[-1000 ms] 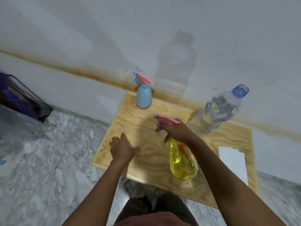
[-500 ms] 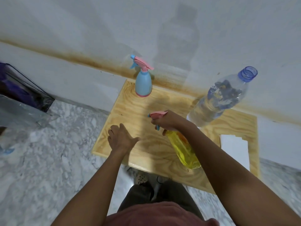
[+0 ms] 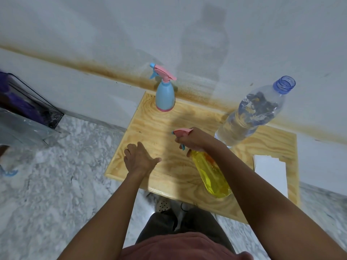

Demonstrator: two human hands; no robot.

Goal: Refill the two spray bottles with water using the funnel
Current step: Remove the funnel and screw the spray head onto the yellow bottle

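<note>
The right hand (image 3: 199, 142) is curled round the pink trigger head (image 3: 183, 132) of the translucent yellow plastic spray bottle (image 3: 212, 175), which is tilted on the plywood bench (image 3: 169, 128) below that hand. The left hand (image 3: 139, 160) is spread and holds nothing; it would best steady the body while the head unscrews.

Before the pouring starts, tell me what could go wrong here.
1. The uncapped water bottle stands close beside the right hand, which grips the yellow spray bottle by its pink head. A careless forearm swing could topple it and flood the wooden board.
2. No funnel is in view, so pouring straight into a narrow neck would likely spill.
</note>
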